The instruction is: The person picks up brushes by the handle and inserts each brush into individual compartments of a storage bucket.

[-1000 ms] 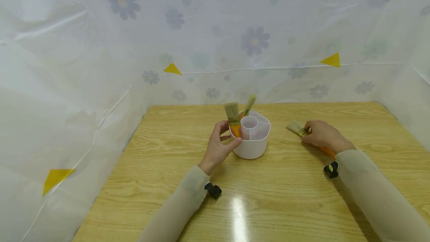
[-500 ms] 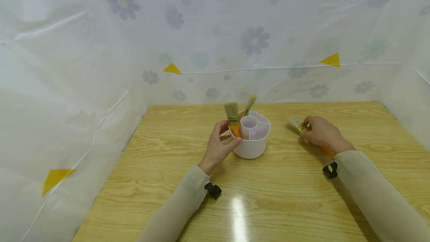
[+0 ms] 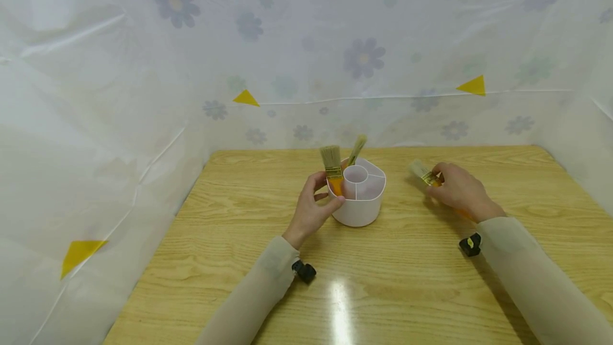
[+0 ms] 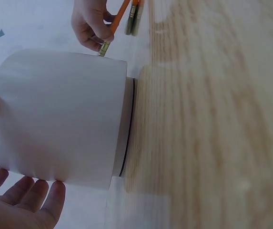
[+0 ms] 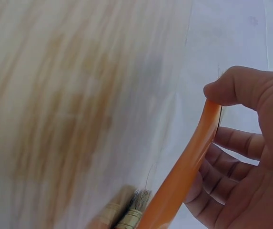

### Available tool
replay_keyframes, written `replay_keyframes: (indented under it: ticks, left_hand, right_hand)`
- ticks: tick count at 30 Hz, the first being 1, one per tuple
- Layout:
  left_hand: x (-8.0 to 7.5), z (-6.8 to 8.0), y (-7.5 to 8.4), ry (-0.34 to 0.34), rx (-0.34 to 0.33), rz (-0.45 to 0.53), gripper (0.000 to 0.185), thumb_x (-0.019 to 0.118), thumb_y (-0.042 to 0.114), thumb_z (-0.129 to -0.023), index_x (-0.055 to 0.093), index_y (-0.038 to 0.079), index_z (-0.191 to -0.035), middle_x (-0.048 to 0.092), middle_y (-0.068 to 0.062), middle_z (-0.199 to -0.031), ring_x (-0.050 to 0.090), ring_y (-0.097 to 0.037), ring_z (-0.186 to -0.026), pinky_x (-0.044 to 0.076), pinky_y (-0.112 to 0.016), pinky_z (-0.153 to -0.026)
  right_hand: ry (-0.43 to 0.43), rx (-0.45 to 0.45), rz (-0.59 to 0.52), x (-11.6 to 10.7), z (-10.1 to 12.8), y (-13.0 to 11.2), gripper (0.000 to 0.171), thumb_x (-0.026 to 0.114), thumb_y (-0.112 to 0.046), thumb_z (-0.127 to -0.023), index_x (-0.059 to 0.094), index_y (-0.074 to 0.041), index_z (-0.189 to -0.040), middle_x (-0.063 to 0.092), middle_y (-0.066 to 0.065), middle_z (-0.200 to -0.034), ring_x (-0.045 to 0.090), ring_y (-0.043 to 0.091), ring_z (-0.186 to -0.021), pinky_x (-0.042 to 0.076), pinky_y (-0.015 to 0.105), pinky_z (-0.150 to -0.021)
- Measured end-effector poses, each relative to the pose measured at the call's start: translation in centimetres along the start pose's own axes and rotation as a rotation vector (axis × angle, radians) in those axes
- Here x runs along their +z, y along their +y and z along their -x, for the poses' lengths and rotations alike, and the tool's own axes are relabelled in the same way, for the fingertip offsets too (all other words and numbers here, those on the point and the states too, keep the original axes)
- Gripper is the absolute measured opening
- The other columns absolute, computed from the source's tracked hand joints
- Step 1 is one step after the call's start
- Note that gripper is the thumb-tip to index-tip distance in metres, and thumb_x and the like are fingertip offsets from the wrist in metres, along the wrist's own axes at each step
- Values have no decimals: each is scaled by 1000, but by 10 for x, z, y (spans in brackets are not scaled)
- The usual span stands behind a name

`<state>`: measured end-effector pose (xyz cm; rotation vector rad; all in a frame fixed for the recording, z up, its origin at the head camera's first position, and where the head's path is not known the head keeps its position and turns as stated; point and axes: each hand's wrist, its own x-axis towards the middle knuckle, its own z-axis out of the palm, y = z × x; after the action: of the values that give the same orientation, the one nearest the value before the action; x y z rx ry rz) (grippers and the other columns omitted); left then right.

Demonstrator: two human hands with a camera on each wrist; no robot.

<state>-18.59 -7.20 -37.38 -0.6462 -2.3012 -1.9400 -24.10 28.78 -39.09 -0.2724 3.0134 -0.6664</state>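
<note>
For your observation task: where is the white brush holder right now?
In the head view the white brush holder stands mid-table, the left hand holding its left side, two brushes upright in it.

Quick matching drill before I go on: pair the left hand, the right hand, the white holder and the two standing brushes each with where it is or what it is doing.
Column one:
1. left hand
2. right hand
3. holder
4. standing brushes

Column two:
a. grips an orange-handled brush off to the side
b. stands on the table
c. cups the holder's side
d. bristles up in the holder

Pairs: 1-c, 2-a, 3-b, 4-d
</note>
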Motion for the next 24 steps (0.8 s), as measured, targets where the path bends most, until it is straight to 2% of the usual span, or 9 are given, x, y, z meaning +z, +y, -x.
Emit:
replay_keyframes:
  ticks: [11, 18, 24]
  left_hand:
    - [1, -1, -2, -1, 12, -9, 61, 68, 6, -86, 38, -3, -139, 43, -18, -139, 42, -35, -127, 39, -55, -99]
    - [3, -7, -33, 30, 14, -30, 64, 72, 15, -86, 40, 9, -140, 45, -8, -140, 43, -26, -127, 42, -48, -100]
    - [3, -7, -36, 46, 1, -45, 63, 74, 22, -84, 42, 15, -138, 47, 0, -138, 45, -19, -125, 44, -41, -98]
  right_hand:
    - [33, 1, -9, -2, 4, -7, 57, 64, -36, -88, 49, 1, -129, 57, 22, -112, 58, 34, -93, 47, 47, -65]
    - [52, -13, -28, -3, 7, -12, 62, 64, -40, -88, 47, 1, -131, 56, 24, -113, 58, 34, -91, 47, 46, -64]
    - [74, -20, -29, -3, 7, -15, 60, 64, -37, -88, 48, 1, -131, 56, 23, -112, 57, 33, -89, 47, 46, -63]
